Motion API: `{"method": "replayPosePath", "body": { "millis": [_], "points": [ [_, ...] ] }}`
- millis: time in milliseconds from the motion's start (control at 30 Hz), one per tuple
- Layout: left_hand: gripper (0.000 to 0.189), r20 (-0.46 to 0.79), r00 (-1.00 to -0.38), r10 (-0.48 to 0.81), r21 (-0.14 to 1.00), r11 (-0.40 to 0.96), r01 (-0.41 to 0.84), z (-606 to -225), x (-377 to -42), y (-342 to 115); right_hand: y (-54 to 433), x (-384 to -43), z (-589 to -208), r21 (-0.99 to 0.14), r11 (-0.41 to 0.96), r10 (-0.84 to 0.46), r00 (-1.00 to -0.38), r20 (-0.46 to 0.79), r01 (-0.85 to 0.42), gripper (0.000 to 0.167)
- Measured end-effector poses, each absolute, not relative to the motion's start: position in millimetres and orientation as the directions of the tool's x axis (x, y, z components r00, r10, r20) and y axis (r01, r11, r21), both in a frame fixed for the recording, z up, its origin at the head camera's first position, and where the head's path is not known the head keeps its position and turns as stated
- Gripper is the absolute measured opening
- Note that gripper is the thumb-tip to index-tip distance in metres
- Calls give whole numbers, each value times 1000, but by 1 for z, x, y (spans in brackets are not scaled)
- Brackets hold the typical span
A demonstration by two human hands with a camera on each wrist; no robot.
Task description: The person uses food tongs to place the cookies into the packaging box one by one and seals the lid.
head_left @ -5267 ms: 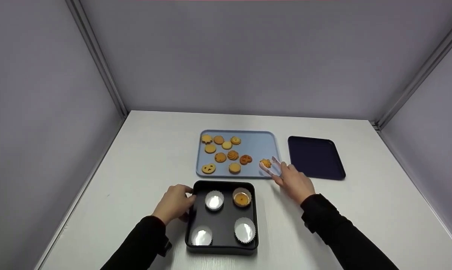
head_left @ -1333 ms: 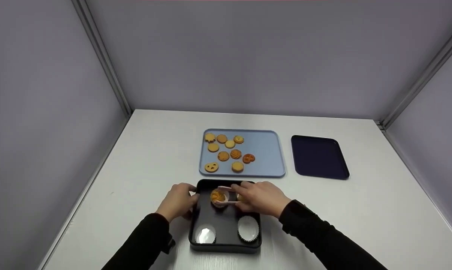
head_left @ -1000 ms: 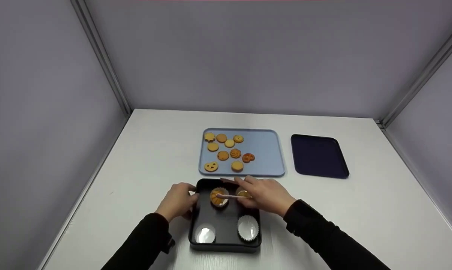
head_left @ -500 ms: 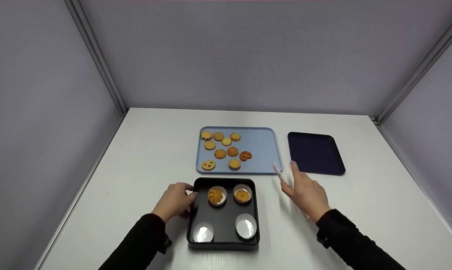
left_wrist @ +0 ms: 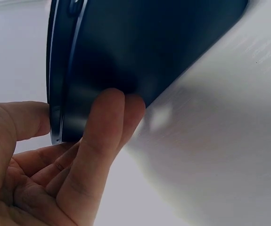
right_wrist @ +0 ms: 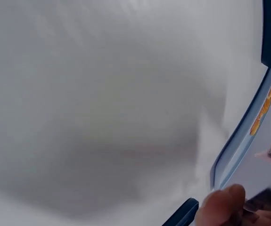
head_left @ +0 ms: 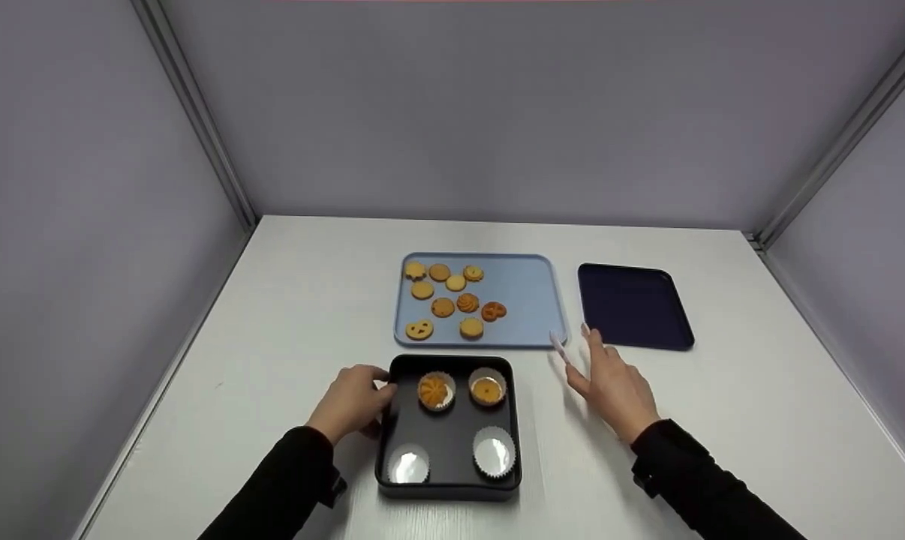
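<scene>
My left hand (head_left: 351,403) grips the left side of a black baking pan (head_left: 446,439), thumb at the rim and fingers against the outer wall in the left wrist view. Paper baking cups stand in the pan's corners. A star-shaped swirl cookie (head_left: 432,391) lies in the upper left cup, a round cookie (head_left: 487,390) in the upper right one. Nothing shows inside the lower left cup (head_left: 408,466) or lower right cup (head_left: 494,453). In my right hand (head_left: 617,391) are pale pink tongs (head_left: 559,349), arms spread with nothing between them, near the blue tray's front right corner.
Behind the pan, a light blue tray (head_left: 529,289) bears several cookies, such as a pretzel-shaped one (head_left: 493,311) and a swirl (head_left: 467,302), mostly on its left half. A dark navy tray (head_left: 634,306) lies to its right. Grey panels (head_left: 482,112) enclose the white table.
The tongs picked the star-shaped cookie off the blue tray and released it in the pan's upper left cup. My right hand then moved back right. The left hand kept its grip.
</scene>
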State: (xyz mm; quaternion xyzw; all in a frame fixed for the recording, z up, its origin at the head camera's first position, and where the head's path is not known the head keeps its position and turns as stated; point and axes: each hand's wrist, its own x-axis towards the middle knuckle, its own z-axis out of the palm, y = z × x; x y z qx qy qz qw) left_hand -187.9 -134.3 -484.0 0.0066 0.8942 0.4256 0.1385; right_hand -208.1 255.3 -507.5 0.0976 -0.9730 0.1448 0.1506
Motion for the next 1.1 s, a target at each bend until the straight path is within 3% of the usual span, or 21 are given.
{"method": "replayPosePath", "body": {
  "millis": [167, 367, 767, 1100],
  "points": [
    [38, -226, -966, 122, 746, 659, -91, -484, -188, -135, 243, -218, -504, -231, 931, -192, -916, 353, -284, 68],
    [38, -227, -968, 109, 730, 677, -95, -483, -187, -135, 226, -236, -499, -227, 920, -246, -923, 295, -318, 66],
    [38, -231, -966, 120, 745, 660, -96, -484, -188, -133, 203, -262, -486, -226, 841, -450, -867, 214, -492, 57],
    [39, -226, -966, 126, 748, 658, -89, -484, -187, -134, 189, -273, -476, -232, 831, -506, -860, 65, -506, 51]
  ]
}}
